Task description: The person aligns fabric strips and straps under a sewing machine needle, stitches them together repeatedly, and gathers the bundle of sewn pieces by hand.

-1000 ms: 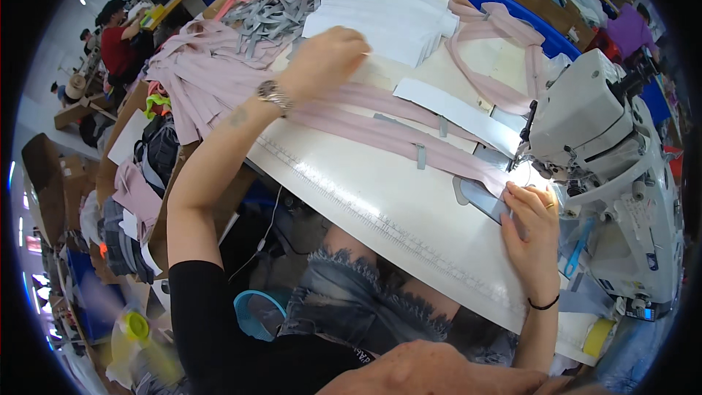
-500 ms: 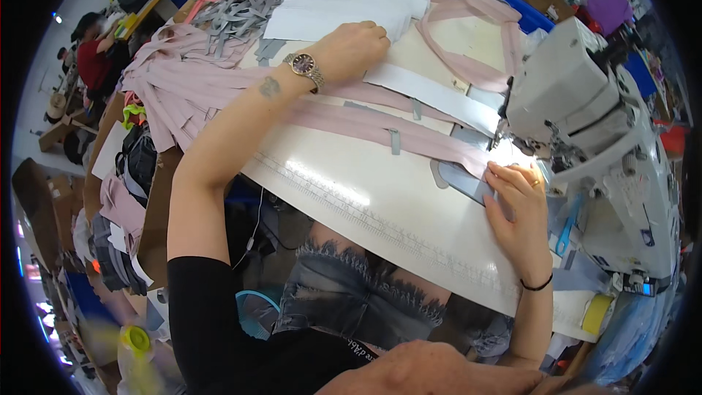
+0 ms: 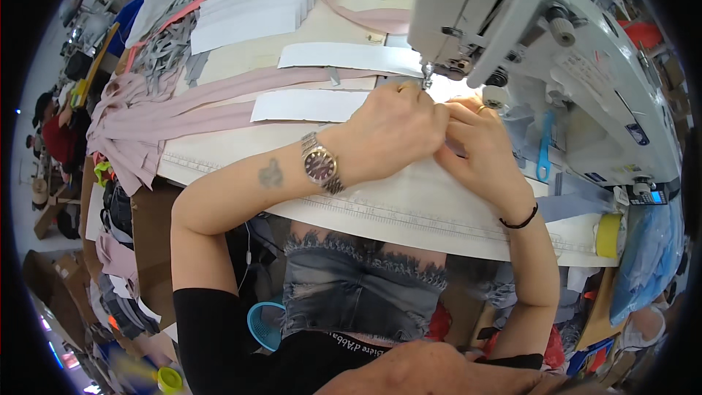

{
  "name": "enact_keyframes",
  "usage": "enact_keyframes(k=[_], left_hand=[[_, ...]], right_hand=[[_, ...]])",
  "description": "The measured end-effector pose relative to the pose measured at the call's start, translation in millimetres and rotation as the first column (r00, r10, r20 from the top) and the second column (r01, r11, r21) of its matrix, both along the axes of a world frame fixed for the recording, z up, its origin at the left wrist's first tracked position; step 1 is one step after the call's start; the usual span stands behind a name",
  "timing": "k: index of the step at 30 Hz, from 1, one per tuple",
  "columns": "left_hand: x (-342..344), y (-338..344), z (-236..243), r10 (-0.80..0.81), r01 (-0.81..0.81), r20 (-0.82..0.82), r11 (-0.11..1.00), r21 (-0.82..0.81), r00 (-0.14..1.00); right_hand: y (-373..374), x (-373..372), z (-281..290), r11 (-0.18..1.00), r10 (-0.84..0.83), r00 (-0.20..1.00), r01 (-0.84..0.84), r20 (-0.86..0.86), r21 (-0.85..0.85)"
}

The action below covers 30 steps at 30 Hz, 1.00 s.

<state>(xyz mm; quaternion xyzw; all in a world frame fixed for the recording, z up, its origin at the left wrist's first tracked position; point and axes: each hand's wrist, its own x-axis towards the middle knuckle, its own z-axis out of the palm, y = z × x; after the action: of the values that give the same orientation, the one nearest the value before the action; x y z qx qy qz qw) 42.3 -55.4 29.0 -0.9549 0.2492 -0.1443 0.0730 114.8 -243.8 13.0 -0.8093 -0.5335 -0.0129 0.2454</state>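
My left hand [image 3: 398, 132] is closed beside the needle of the white sewing machine [image 3: 457, 18], on the near end of a white strip [image 3: 311, 107] that lies over a pink fabric strip [image 3: 212, 123]. The hand hides that end. My right hand [image 3: 479, 139] meets it from the right, its fingers curled together under the machine's lamp. What those fingers pinch is hidden. Farther back, a second white strip [image 3: 344, 56] lies on another pink fabric strip [image 3: 256, 82], reaching up to the needle area.
A stack of white pieces [image 3: 252, 11] lies at the back beside grey scraps [image 3: 162, 40]. Pink strips [image 3: 128, 124] hang over the table's left edge. Blue-handled tool [image 3: 544, 148] and yellow tape roll [image 3: 608, 235] are at right. A ruler scale [image 3: 373, 213] runs along the front edge.
My left hand has come from the white stack to the needle, bringing a white strip onto the nearer pink strip. My right hand's fingers have curled in beside it. The view has shifted.
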Motion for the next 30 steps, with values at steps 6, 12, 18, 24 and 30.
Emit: enact_keyframes(k=[6, 12, 18, 24, 30], left_hand=[[2, 36, -38, -0.143, 0.156, 0.062, 0.914, -0.374, 0.988], [3, 37, -42, -0.165, 0.210, 0.134, 0.856, -0.473, 0.977], [4, 33, -43, -0.186, 0.226, 0.130, 0.829, -0.511, 0.974], [6, 33, -41, -0.191, 0.243, 0.155, 0.838, -0.489, 0.969], [3, 31, -34, -0.189, 0.228, 0.138, 0.893, -0.389, 0.972]], right_hand=[[3, -4, -9, 0.996, -0.015, 0.999, 0.011, 0.050, 0.088], [-1, -4, -9, 0.997, -0.031, 0.999, 0.028, 0.040, 0.072], [-1, -3, -10, 0.997, -0.034, 0.999, 0.031, 0.031, 0.075], [-1, -6, -5, 0.999, -0.033, 0.999, 0.032, 0.016, 0.044], [-2, -2, -15, 0.991, -0.004, 0.986, -0.018, 0.170, 0.132]])
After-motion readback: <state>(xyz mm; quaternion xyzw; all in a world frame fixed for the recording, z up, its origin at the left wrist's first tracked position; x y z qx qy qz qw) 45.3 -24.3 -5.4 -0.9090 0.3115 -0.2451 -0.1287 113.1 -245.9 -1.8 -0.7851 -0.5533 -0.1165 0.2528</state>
